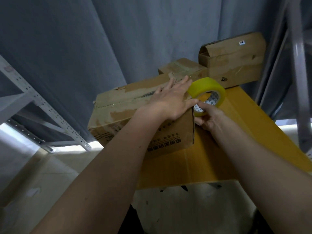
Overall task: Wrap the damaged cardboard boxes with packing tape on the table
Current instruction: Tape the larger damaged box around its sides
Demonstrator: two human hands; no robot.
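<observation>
Tape roll [208, 93] in right-hand grip [206, 117], beside box [128, 114].

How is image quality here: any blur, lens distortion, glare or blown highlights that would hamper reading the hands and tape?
Head view: strong wide-angle bending, the shelf rails lean and curve; scene dim overall, floor patches blown out; slight softness, box print unreadable. The left hand flat on the box and the right hand gripping the tape roll stay legible; the roll shows a mild sheen.
</observation>
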